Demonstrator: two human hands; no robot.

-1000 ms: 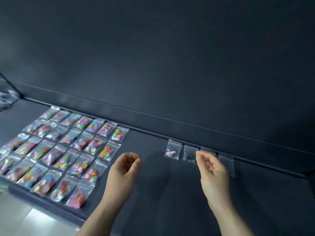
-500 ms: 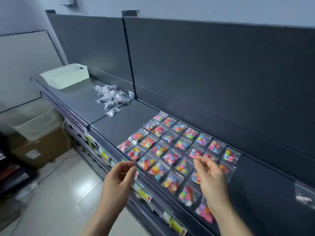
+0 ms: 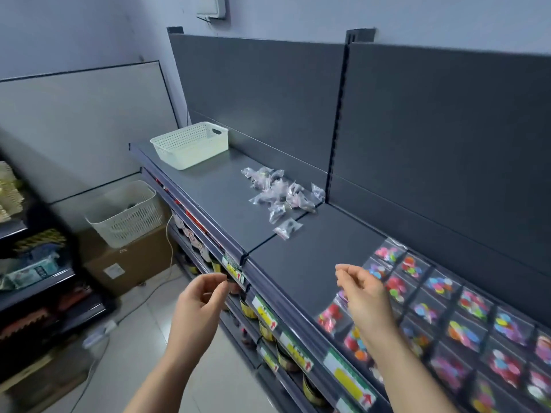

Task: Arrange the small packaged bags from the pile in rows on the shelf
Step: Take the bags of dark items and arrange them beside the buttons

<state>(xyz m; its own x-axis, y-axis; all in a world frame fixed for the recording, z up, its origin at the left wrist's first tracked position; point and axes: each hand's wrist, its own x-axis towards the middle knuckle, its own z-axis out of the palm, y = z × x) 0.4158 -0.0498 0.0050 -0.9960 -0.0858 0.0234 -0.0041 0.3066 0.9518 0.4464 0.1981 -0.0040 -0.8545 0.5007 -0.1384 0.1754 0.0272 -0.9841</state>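
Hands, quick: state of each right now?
Left hand: open, fingers loosely curled, holding nothing.
Right hand: open, loosely curled, holding nothing.

**Q:** What sits on the dark grey shelf?

**A:** A pile of small clear bags, toward the back. A white perforated basket stands left of the pile. One loose bag lies just in front of it. Well to the pile's right, rows of colourful bags lie flat.
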